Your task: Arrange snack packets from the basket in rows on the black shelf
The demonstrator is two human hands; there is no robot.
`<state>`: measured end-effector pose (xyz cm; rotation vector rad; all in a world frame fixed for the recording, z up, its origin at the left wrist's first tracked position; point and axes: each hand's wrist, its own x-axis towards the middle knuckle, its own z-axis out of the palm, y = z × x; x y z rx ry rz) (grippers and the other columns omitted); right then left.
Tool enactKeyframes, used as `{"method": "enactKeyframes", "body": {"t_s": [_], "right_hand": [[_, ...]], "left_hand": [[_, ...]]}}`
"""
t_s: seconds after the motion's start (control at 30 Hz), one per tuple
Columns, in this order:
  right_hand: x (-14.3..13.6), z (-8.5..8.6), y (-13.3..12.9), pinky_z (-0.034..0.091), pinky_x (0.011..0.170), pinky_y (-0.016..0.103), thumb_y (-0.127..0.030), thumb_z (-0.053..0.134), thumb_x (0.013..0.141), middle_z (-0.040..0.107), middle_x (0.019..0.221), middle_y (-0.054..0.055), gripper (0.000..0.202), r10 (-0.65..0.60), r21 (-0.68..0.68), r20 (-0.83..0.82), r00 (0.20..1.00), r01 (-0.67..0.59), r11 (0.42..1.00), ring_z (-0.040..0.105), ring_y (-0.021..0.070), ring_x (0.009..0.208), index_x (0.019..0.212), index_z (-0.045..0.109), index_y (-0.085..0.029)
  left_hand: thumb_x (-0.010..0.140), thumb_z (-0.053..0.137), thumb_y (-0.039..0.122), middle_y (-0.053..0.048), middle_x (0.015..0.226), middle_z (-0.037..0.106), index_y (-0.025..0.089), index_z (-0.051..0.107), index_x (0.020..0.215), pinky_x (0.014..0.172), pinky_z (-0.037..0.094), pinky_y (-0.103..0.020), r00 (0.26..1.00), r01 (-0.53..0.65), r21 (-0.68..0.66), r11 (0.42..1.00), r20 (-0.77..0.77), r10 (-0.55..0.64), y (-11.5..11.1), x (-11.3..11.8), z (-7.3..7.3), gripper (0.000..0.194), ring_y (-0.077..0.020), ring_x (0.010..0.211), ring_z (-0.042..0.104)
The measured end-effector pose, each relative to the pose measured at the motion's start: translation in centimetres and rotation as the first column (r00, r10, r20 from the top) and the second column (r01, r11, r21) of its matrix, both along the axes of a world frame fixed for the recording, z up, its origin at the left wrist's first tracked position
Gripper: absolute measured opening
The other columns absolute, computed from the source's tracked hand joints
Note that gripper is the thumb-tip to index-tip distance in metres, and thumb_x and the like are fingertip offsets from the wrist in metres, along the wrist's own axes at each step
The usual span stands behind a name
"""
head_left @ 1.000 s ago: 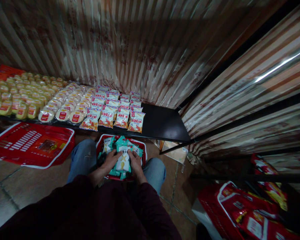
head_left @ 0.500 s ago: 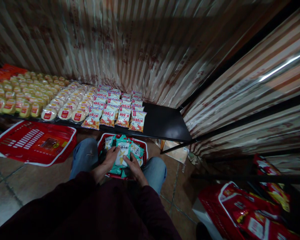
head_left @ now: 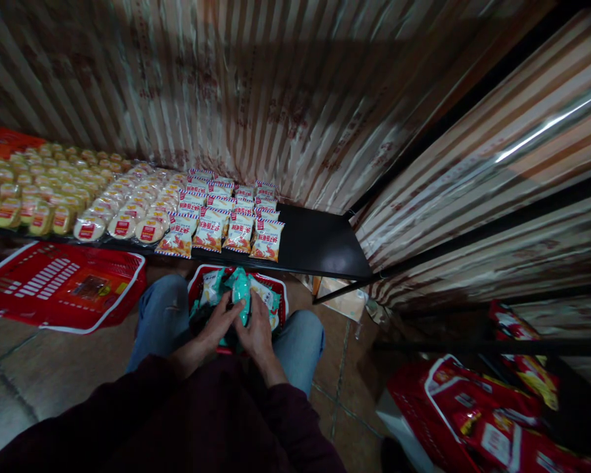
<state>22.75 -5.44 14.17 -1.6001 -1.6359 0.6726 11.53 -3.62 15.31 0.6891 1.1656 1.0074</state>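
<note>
Between my knees sits a red basket [head_left: 284,297] with a white rim, filled with teal-and-white snack packets [head_left: 266,294]. Above it, one teal snack packet [head_left: 241,287] is gripped from both sides, its teal side or back turned up. My left hand [head_left: 220,321] closes on its left edge, and my right hand [head_left: 257,326] closes on its right edge. The thumbs come close together at the packet's lower end. Some fingertips are hidden behind the packet.
Ahead runs a black shelf [head_left: 320,243] bearing rows of white-and-orange snack bags [head_left: 267,240], round wrapped cakes [head_left: 123,227] and yellow packaged cakes [head_left: 42,218]. A red basket [head_left: 128,299] lies at left. Red packages [head_left: 497,433] fill the lower right, near a metal frame.
Both hands have turned the packet, so its white printed front is replaced by a narrower teal side. My hands have come closer together. The view has shifted slightly.
</note>
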Motion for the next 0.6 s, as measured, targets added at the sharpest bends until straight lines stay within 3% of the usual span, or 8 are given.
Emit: {"method": "enactKeyframes", "body": {"t_s": [0.13,0.3,0.43,0.6], "right_hand": [[-0.4,-0.2,-0.6,0.034,0.108,0.046,-0.034,0.057,0.081,0.050,0.136,0.016,0.058,0.096,0.020,0.051,0.994,-0.097,0.995,0.043,0.0277,0.128,0.134,0.048,-0.014],[-0.2,-0.4,-0.5,0.037,0.106,0.043,-0.031,0.052,0.085,0.057,0.130,0.011,0.041,0.107,0.021,-0.045,0.993,-0.106,0.994,0.050,0.0244,0.123,0.123,0.059,-0.020],[-0.2,-0.9,-0.1,0.039,0.104,0.042,-0.028,0.052,0.084,0.060,0.127,0.010,0.035,0.080,0.004,-0.130,0.988,-0.080,0.997,0.053,0.0233,0.119,0.116,0.063,-0.021],[0.0,-1.2,0.0,0.039,0.104,0.040,-0.027,0.055,0.082,0.061,0.124,0.008,0.031,0.039,-0.020,-0.167,0.985,-0.043,0.999,0.054,0.0225,0.117,0.110,0.066,-0.023]], "left_hand": [[0.064,0.075,0.045,-0.009,0.111,0.067,0.021,0.061,0.107,0.097,0.041,-0.034,0.993,-0.053,-0.160,0.986,0.093,0.069,0.1,-0.3,-1.1,0.051,-0.0252,0.113,0.057],[0.058,0.080,0.043,-0.007,0.094,0.071,0.018,0.062,0.100,0.083,0.050,-0.033,0.972,-0.062,-0.198,0.978,0.213,0.104,0.7,-0.9,-1.5,0.052,-0.0236,0.095,0.066],[0.062,0.077,0.035,-0.006,0.088,0.072,0.017,0.063,0.097,0.076,0.053,-0.031,0.953,-0.080,-0.268,0.960,0.262,0.152,1.3,-1.1,-1.5,0.042,-0.0218,0.085,0.068],[0.071,0.067,0.032,-0.005,0.079,0.073,0.015,0.063,0.098,0.069,0.055,-0.033,0.931,-0.023,-0.385,0.923,0.328,0.160,2.0,-1.4,-2.2,0.032,-0.0227,0.075,0.069]]}}
